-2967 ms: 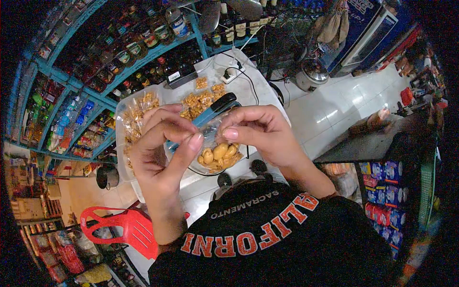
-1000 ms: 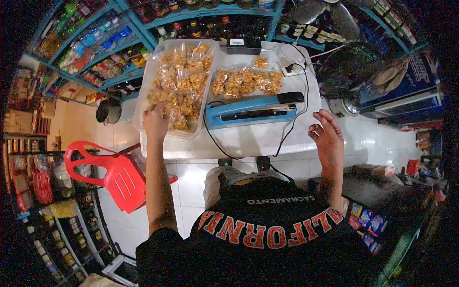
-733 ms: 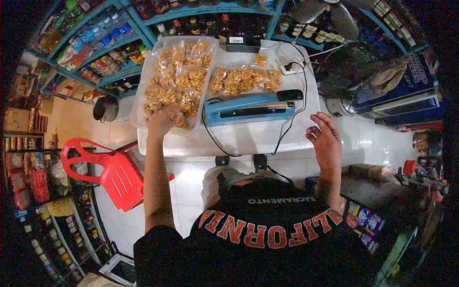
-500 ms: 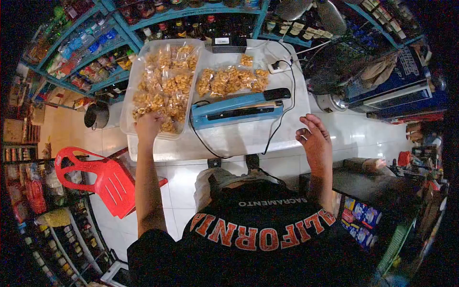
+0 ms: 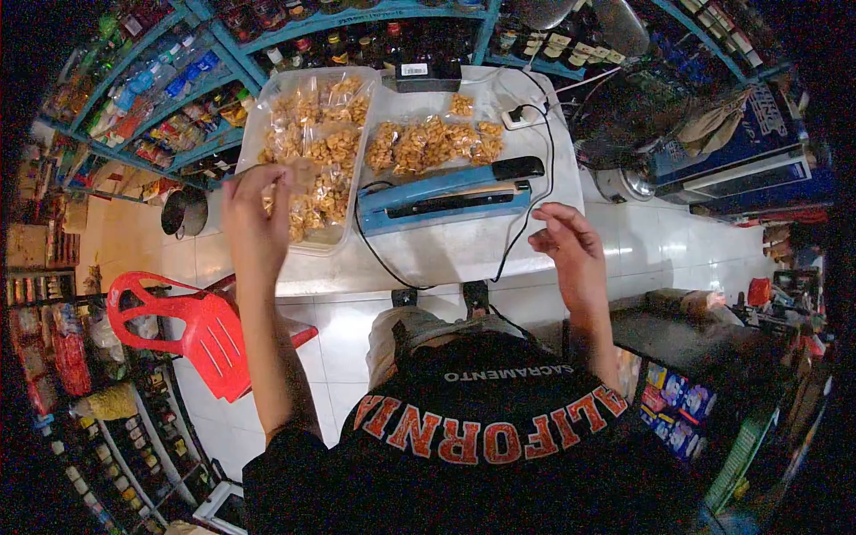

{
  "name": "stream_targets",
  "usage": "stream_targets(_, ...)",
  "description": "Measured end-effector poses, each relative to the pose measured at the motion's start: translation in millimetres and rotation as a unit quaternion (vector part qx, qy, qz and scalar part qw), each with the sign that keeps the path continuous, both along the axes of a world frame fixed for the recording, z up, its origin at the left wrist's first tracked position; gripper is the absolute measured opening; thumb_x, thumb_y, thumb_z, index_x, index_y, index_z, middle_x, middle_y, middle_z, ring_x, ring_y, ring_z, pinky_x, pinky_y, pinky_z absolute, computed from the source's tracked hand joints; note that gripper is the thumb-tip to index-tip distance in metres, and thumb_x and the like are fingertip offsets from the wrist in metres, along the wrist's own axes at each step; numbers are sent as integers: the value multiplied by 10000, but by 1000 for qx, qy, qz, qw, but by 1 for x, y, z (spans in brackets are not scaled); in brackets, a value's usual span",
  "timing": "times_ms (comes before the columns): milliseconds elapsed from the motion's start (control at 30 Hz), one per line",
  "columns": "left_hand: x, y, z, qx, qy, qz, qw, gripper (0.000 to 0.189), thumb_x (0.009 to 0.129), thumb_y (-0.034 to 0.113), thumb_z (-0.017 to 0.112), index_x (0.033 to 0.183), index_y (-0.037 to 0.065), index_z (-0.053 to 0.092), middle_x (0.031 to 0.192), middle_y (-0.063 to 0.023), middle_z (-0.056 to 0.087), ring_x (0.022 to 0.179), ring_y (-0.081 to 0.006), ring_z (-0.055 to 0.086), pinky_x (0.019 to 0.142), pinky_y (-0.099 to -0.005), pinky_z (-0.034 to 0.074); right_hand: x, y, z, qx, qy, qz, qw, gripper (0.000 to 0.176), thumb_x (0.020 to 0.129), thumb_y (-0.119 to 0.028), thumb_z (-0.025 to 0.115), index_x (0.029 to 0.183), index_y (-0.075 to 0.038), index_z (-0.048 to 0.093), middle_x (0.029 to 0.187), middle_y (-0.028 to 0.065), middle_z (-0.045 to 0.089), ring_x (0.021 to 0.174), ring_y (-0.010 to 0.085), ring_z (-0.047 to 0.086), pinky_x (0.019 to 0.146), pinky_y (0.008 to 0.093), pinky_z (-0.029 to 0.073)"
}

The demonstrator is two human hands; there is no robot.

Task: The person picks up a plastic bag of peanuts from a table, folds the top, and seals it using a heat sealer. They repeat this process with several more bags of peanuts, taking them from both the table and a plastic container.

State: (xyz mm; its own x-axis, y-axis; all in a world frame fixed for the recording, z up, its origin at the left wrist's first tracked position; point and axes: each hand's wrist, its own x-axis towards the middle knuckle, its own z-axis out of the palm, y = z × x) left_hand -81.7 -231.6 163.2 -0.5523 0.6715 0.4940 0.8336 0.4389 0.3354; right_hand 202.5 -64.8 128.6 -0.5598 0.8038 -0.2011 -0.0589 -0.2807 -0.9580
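My left hand [image 5: 257, 214] is over the left side of a clear plastic tub [image 5: 252, 147], with thumb and fingers pinched together. A faint see-through patch shows at its fingertips, but what they hold is too blurred to name. In the tub lie several clear bags of brown snack pieces [image 5: 334, 147]. My right hand [image 5: 575, 254] hovers by the table's right front edge, fingers loosely bent and apart, holding nothing. Between the hands, a blue bag sealer [image 5: 446, 198] rests on the white table [image 5: 428, 254]. Behind it, more filled snack bags [image 5: 432, 145] lie in a row.
A black cord [image 5: 513, 254] loops past the sealer from a white power socket [image 5: 524, 116]. A black box [image 5: 428, 78] stands at the table's back. Shelves of bottles [image 5: 178, 67] rise behind. Nearby are a red plastic chair [image 5: 214, 343] and a dark pot [image 5: 185, 212].
My left hand has risen from the tub's near left corner and moved up and slightly left. My right hand has shifted a little left and stays apart from everything.
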Motion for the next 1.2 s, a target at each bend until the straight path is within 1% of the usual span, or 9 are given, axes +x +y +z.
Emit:
stream_targets(133,52,24,1,24,-103,-110,988,67,725,100,574,788,79,581,799,-56,607,837,-262,523,758,-327,375,-14,-14,8,88,-38,79,992,279,778,-98,574,1049,-46,527,993,21,559,793,103,530,701,226,423)
stream_targets(200,80,41,-4,59,-64,-176,981,70,713,109,587,781,94,574,807,-42,602,874,-247,514,759,-340,358,-15,-20,1,73,-15,83,994,358,746,-92,612,1085,-65,501,1034,23,527,840,113,516,709,228,412)
stream_targets(267,104,51,-8,38,-60,-211,975,75,706,126,600,768,101,564,816,-24,591,917,-229,495,743,-360,349,-14,-23,-4,209,-70,85,972,408,725,-100,634,1103,-83,482,1053,36,503,858,133,514,708,237,413)
stream_targets(467,147,69,0,44,-153,-333,929,89,705,107,613,779,70,581,832,-70,578,945,-249,481,792,-352,365,10,-14,-10,230,-20,50,972,146,724,-83,631,851,-22,593,944,85,534,860,149,524,680,248,433)
stream_targets(600,151,72,-1,46,-230,-356,905,203,673,131,658,859,71,599,878,-73,577,971,-241,472,832,-328,365,18,-14,-2,218,16,36,975,99,744,-50,604,824,8,594,823,68,555,812,130,529,682,237,424)
stream_targets(700,158,75,6,74,-315,-347,880,291,646,141,688,916,73,606,903,-69,578,972,-237,476,852,-328,358,22,-12,3,162,21,27,986,97,757,-44,593,829,21,589,842,60,553,792,119,523,688,223,409)
stream_targets(800,159,79,-3,89,-308,-327,889,348,631,134,704,958,70,603,915,-75,576,943,-240,494,844,-331,364,23,-10,7,116,51,24,992,107,765,-49,591,843,25,589,854,50,559,779,100,513,687,210,395)
stream_targets(967,155,76,-8,79,-397,-321,856,139,672,82,664,807,60,635,783,-54,611,863,-203,521,793,-296,378,24,-10,18,63,50,24,996,108,774,-60,580,855,11,593,832,38,575,784,90,516,712,214,398)
stream_targets(1200,158,73,0,79,-434,-328,835,162,667,62,666,827,58,635,820,-51,609,847,-181,532,786,-280,380,23,-13,15,28,71,11,997,162,787,-111,586,903,2,599,821,23,594,752,67,511,674,207,410)
